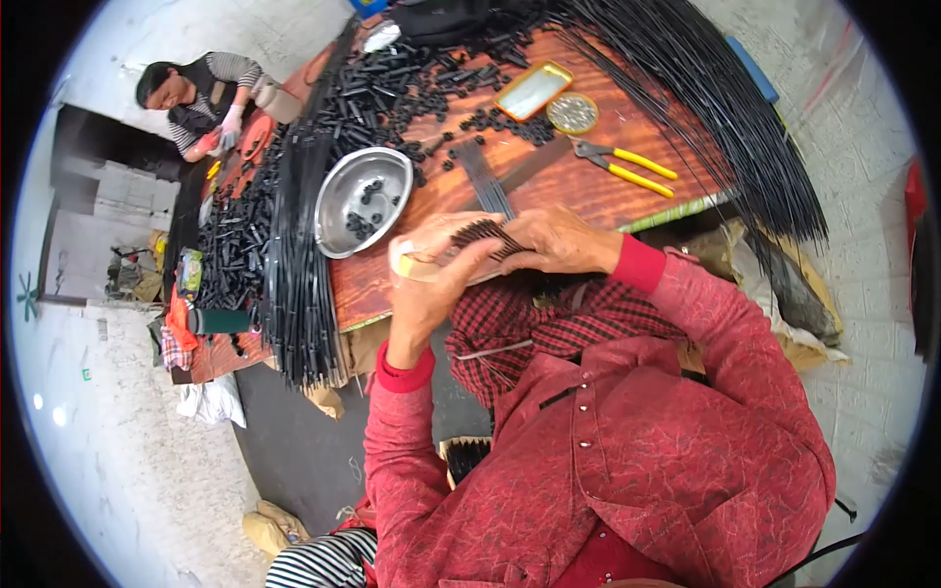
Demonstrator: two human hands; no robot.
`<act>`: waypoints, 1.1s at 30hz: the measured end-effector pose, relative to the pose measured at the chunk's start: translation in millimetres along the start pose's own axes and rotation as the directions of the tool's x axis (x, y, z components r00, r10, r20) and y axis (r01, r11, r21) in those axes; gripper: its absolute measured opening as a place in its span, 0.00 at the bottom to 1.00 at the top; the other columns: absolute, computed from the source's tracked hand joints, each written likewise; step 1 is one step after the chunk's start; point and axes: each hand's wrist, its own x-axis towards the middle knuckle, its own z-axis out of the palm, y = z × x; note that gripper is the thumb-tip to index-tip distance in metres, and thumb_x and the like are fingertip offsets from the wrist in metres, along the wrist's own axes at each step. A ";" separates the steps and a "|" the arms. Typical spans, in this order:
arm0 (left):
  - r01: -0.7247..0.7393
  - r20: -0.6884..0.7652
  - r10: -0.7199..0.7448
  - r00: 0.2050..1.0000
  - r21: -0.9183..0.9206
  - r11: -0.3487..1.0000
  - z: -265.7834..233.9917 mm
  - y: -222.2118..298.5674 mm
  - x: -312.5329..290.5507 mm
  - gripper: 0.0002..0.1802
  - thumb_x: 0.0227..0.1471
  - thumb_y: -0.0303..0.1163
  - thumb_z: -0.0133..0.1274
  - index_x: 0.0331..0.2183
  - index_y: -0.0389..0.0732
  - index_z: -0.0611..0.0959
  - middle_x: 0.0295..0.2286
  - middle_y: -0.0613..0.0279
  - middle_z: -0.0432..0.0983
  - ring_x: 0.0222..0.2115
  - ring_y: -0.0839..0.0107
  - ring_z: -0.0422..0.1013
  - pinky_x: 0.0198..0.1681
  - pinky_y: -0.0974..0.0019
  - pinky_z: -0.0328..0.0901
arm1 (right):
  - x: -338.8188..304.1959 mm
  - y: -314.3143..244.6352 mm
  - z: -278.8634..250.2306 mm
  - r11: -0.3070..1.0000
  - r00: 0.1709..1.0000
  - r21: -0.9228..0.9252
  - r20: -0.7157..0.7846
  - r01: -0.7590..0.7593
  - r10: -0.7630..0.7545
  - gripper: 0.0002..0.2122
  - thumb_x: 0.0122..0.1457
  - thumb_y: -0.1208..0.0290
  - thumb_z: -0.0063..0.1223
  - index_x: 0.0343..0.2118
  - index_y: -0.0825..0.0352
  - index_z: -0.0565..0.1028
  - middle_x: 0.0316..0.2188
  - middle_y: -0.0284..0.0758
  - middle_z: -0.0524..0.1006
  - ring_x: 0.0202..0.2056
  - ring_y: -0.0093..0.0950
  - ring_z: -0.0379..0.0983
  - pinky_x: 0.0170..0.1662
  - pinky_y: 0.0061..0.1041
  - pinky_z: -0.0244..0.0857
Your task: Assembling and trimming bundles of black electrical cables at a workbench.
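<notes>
My left hand (431,260), with a tan strip wrapped on it, closes around one side of a tight row of thin black rods (487,235). On the other side, my right hand (564,238) pinches the same row with bent fingers. The rods are held at the table's near edge, in front of my chest. Just beyond my fingers, a flat row of thin grey rods (480,174) lies on the table; whether it joins the held row is hidden. Left of my hands is a metal bowl (326,218) with small black round parts inside.
Yellow-handled pliers (632,169), a round tub of small metal pieces (572,114) and a yellow-rimmed tray (534,90) lie beyond my right hand. Long black rods (706,108) overhang at right, more (294,274) at left. Black tubes (368,93) are heaped behind. Another person (211,98) works far left.
</notes>
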 end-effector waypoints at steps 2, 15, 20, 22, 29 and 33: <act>-0.059 -0.016 0.059 0.998 0.021 0.998 -0.6 -2.9 1.6 0.11 0.44 0.23 0.62 0.35 0.34 0.86 0.34 0.58 0.83 0.35 0.69 0.78 0.42 0.68 0.69 | 1.5 0.4 -2.0 1.000 1.000 -0.008 0.013 0.002 -0.002 0.15 0.54 0.57 0.58 0.28 0.66 0.75 0.23 0.43 0.74 0.29 0.46 0.73 0.31 0.43 0.64; 0.101 0.067 -0.087 0.994 -0.244 0.965 7.5 4.5 0.6 0.15 0.48 0.25 0.60 0.41 0.34 0.85 0.38 0.55 0.81 0.39 0.69 0.76 0.44 0.67 0.69 | -8.0 -23.8 -12.6 0.991 0.991 -0.041 0.028 -0.126 0.127 0.12 0.54 0.60 0.60 0.29 0.65 0.76 0.26 0.43 0.75 0.31 0.44 0.74 0.32 0.42 0.65; -0.002 0.013 0.003 1.000 -0.073 0.997 -0.1 1.6 1.7 0.10 0.48 0.22 0.58 0.36 0.32 0.85 0.32 0.56 0.83 0.36 0.70 0.77 0.42 0.69 0.70 | 1.1 -9.5 -1.3 0.999 0.999 -0.043 -0.034 0.005 -0.007 0.14 0.55 0.57 0.58 0.29 0.65 0.75 0.25 0.43 0.74 0.30 0.46 0.73 0.31 0.43 0.63; 0.108 -0.019 -0.113 0.993 -0.185 0.977 4.8 5.3 3.5 0.10 0.48 0.20 0.58 0.36 0.30 0.85 0.32 0.56 0.83 0.34 0.71 0.77 0.41 0.70 0.70 | 4.4 -7.5 -2.7 0.999 0.998 0.034 -0.055 0.011 -0.009 0.16 0.55 0.55 0.58 0.27 0.66 0.73 0.24 0.43 0.74 0.29 0.46 0.73 0.30 0.43 0.62; 0.034 -0.076 -0.051 0.996 -0.204 0.978 13.7 -4.4 4.2 0.11 0.48 0.26 0.61 0.37 0.38 0.87 0.32 0.60 0.83 0.32 0.72 0.77 0.38 0.70 0.70 | -3.0 3.1 0.4 0.997 0.996 0.017 0.025 -0.081 0.081 0.19 0.54 0.53 0.59 0.23 0.67 0.71 0.21 0.43 0.73 0.28 0.47 0.73 0.30 0.41 0.63; 0.019 -0.034 -0.024 0.999 -0.144 0.989 8.9 -3.0 -3.7 0.10 0.51 0.20 0.57 0.38 0.30 0.84 0.33 0.55 0.81 0.36 0.68 0.78 0.41 0.70 0.71 | 2.1 -12.3 -34.9 0.991 0.956 0.049 0.274 -0.122 0.105 0.18 0.51 0.53 0.62 0.33 0.65 0.79 0.29 0.40 0.77 0.35 0.41 0.75 0.36 0.38 0.67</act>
